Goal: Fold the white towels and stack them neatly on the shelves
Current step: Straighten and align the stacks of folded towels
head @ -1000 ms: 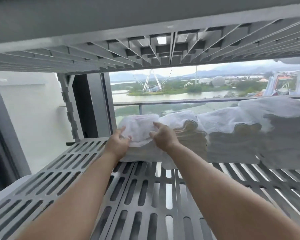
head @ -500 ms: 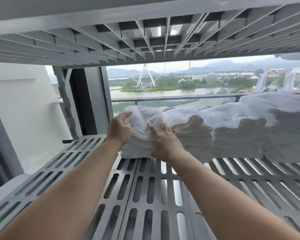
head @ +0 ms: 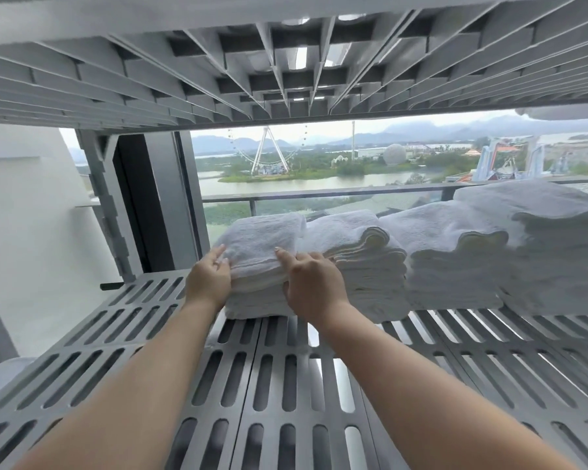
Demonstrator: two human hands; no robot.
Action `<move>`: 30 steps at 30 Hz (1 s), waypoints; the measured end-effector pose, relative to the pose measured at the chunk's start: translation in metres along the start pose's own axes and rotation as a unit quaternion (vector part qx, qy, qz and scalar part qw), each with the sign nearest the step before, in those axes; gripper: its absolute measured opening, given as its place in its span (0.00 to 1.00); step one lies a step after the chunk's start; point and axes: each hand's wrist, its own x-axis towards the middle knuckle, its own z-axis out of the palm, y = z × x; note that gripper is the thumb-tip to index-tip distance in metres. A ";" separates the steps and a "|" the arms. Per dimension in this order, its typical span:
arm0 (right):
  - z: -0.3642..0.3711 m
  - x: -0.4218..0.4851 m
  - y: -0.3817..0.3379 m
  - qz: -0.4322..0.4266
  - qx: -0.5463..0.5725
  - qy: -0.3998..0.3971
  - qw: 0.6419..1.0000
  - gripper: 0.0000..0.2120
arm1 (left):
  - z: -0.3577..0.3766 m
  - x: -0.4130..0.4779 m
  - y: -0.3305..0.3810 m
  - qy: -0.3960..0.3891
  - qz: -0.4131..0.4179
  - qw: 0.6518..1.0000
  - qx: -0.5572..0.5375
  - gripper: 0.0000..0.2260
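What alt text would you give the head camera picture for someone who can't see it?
The left hand and right hand press against the top towel of the leftmost of four white stacks on a slotted grey shelf. An upper shelf hangs close above; behind, a window shows a Ferris wheel beside water.

white towel (head: 262, 245) | folded, flat atop leftmost stack (head: 257, 301) | stacks rowed on slotted grey shelf (head: 286, 385)

Light: I see soft overcast daylight from the window (head: 319, 184), backlighting the shelf (head: 275, 349).
Edges: wide-angle bending; my right side looks soft.
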 end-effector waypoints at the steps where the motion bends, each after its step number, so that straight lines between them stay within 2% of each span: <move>1: -0.003 0.002 -0.001 -0.003 -0.007 0.007 1.000 0.29 | 0.000 -0.001 0.001 0.004 -0.003 1.000 -0.010 0.18; 5: -0.013 0.011 -0.007 -0.003 -0.032 0.041 0.999 0.27 | 0.007 -0.007 0.005 0.032 -0.005 0.999 -0.024 0.18; 8: -0.015 0.019 -0.014 -0.007 0.000 0.040 0.999 0.26 | 0.010 -0.009 0.003 0.059 -0.007 0.998 -0.026 0.18; 15: -0.012 0.037 -0.013 -0.101 0.068 0.004 0.993 0.25 | 0.013 -0.022 -0.001 0.116 -0.041 0.992 -0.033 0.17; 20: -0.003 0.023 0.009 0.005 0.036 -0.039 0.999 0.23 | 0.021 -0.022 0.014 0.129 0.031 0.990 0.041 0.17; 24: 0.006 0.018 0.013 0.010 -0.003 -0.021 1.000 0.25 | 0.016 -0.007 0.026 0.099 0.077 0.990 0.069 0.17; 28: 0.008 0.014 0.015 0.032 0.007 -0.019 0.999 0.24 | 0.012 0.003 0.034 0.085 0.137 0.984 0.080 0.17; 30: 0.009 0.011 0.016 0.042 0.029 -0.018 0.999 0.24 | 0.013 0.001 0.028 0.082 0.141 0.983 0.085 0.17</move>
